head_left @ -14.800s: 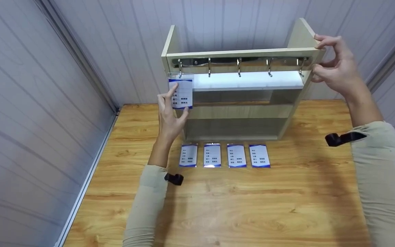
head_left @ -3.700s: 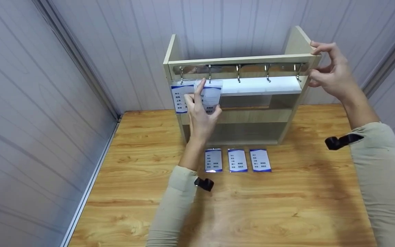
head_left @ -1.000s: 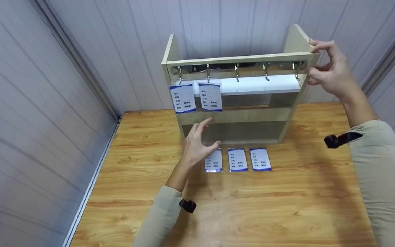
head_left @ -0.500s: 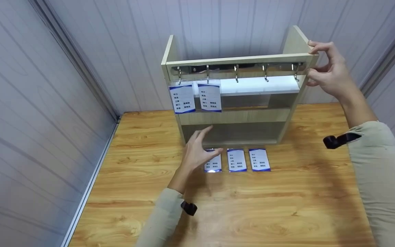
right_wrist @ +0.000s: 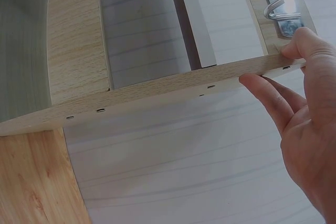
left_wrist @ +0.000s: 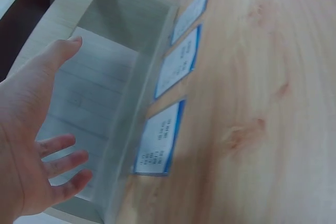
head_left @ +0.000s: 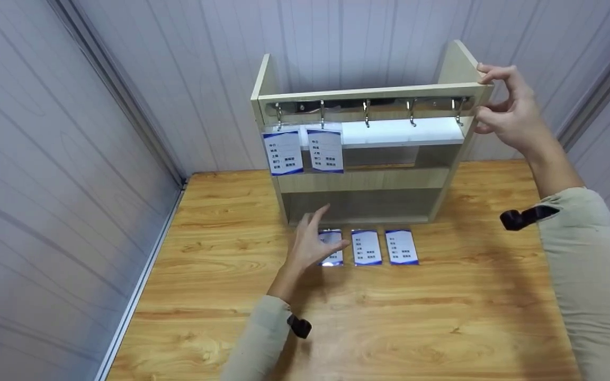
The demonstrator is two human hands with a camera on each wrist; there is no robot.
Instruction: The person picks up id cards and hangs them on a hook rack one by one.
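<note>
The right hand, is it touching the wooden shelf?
Touching. The right wrist view shows the right hand with fingertips pressed on the wooden shelf side edge.

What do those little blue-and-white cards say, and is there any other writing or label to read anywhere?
Hanging cards: rows of dark print under a blue band, too small and blurred to read.
Cards on the table: the same layout, also unreadable; the left hand covers part of the nearest one.
Wrist view of the cards: print blurred, unreadable.
Wooden rack: no writing or brand visible.
</note>
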